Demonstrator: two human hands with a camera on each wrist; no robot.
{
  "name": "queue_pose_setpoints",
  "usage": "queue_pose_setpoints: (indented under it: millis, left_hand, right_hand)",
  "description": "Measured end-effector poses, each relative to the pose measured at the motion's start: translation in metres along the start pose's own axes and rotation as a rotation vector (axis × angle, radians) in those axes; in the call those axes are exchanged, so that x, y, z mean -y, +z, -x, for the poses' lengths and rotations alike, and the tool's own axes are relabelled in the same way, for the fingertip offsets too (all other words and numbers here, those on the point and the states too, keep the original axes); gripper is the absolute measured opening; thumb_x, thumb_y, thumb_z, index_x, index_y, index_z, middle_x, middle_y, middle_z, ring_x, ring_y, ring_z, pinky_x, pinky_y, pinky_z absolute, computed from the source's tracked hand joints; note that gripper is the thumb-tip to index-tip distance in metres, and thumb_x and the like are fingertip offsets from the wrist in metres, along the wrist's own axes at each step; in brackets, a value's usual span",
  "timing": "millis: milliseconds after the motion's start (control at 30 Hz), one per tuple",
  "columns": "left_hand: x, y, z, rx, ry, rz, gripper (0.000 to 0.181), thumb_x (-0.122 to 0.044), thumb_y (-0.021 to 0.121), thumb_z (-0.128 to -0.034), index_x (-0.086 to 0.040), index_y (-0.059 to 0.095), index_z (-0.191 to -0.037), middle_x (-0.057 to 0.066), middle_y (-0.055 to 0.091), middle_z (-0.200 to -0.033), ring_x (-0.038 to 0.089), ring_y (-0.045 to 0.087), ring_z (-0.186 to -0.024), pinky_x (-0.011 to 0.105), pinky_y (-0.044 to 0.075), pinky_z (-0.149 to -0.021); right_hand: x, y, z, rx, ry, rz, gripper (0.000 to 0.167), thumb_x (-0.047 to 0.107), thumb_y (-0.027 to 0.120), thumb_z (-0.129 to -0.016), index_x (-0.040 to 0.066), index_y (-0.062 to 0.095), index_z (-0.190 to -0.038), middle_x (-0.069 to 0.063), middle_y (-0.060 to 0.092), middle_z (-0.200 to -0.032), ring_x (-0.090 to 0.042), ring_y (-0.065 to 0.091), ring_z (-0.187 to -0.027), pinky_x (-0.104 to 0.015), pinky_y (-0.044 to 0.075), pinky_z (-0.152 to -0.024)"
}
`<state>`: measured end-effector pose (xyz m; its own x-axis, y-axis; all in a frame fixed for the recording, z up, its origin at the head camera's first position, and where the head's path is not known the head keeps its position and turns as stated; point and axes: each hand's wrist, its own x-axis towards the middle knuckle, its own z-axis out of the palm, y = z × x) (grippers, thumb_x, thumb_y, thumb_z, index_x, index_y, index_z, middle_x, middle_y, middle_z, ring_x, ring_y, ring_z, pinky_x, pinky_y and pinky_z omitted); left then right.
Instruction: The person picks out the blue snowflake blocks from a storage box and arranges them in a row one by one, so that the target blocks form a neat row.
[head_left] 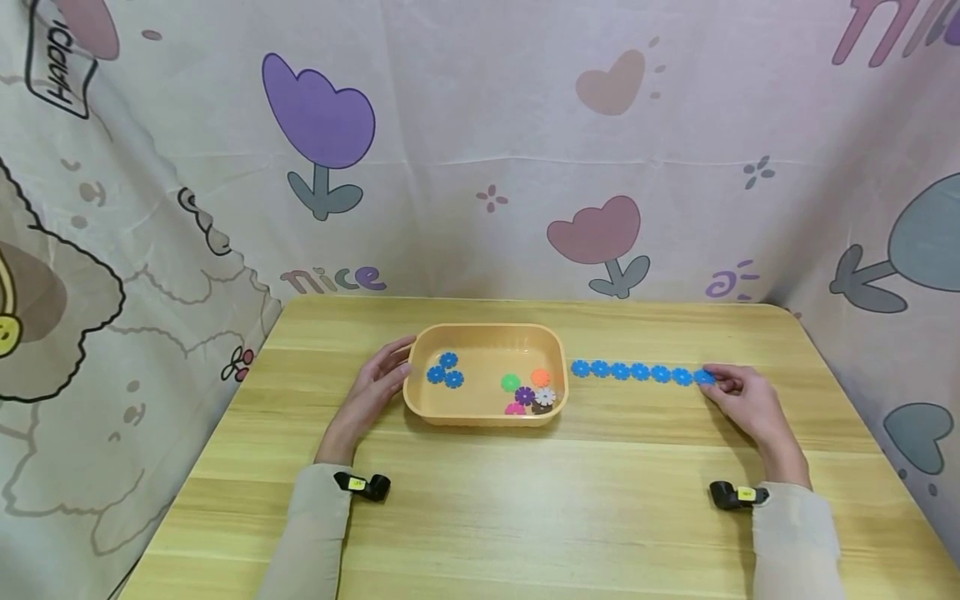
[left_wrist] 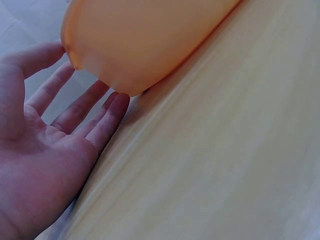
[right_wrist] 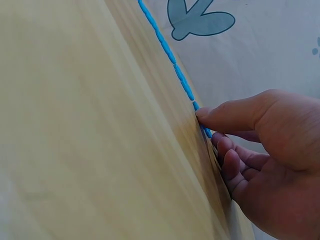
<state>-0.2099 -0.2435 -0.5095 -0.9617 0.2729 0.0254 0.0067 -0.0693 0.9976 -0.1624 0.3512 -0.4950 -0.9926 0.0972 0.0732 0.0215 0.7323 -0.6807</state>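
Note:
My left hand (head_left: 369,392) touches the left end of a yellow-orange plastic tray (head_left: 483,418), fingers loosely extended. In the left wrist view, the fingertips (left_wrist: 120,100) rest against the tray's outer wall (left_wrist: 135,45). A straight row of blue snowflake discs (head_left: 639,372) runs across the table to the right of the tray. At its right end my right hand (head_left: 753,408) pinches the last blue snowflake disc (head_left: 703,377). The right wrist view shows the thumb (right_wrist: 212,116) on that disc. Whether the discs interlock, I cannot tell.
Inside the tray, several loose blue discs (head_left: 453,379) lie at left. Green (head_left: 511,382), orange (head_left: 541,377), purple (head_left: 524,396), white (head_left: 545,397) and pink (head_left: 514,408) discs lie at right. Behind the wooden table (head_left: 555,517) hangs a printed cloth (head_left: 465,108).

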Motion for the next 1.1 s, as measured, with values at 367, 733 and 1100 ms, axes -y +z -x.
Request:
queue_pose_setpoints:
  millis: [367, 733, 1100]
  left_hand:
    - [-0.001, 0.000, 0.001, 0.012, 0.015, -0.011, 0.053, -0.018, 0.058, -0.1058, -0.012, 0.042, -0.156, 0.016, 0.041, -0.158, 0.034, 0.043, -0.143, 0.030, 0.050, -0.105]
    - [-0.002, 0.000, 0.001, 0.004, 0.005, -0.005, 0.053, -0.019, 0.060, -0.1049, -0.012, 0.043, -0.155, 0.015, 0.041, -0.158, 0.033, 0.042, -0.143, 0.030, 0.050, -0.105]
    - [-0.001, 0.000, 0.000, 0.008, 0.006, -0.008, 0.053, -0.019, 0.059, -0.1055, -0.013, 0.043, -0.156, 0.016, 0.040, -0.159, 0.033, 0.041, -0.143, 0.030, 0.050, -0.104]
  right_hand:
    - [-0.002, -0.002, 0.003, -0.060, 0.023, -0.077, 0.047, 0.024, 0.065, -0.103, -0.005, 0.058, -0.139, -0.022, 0.062, -0.120, 0.003, 0.050, -0.084, -0.012, 0.044, -0.062]
    - [0.019, -0.009, 0.003, -0.106, -0.101, -0.163, 0.041, 0.016, 0.066, -0.102, -0.007, 0.059, -0.135, -0.026, 0.060, -0.121, 0.010, 0.053, -0.092, -0.002, 0.044, -0.079]
    - [0.053, -0.005, 0.004, -0.101, -0.180, -0.145, 0.037, 0.010, 0.066, -0.100, -0.004, 0.061, -0.134, -0.022, 0.065, -0.113, 0.007, 0.055, -0.093, 0.000, 0.044, -0.079]
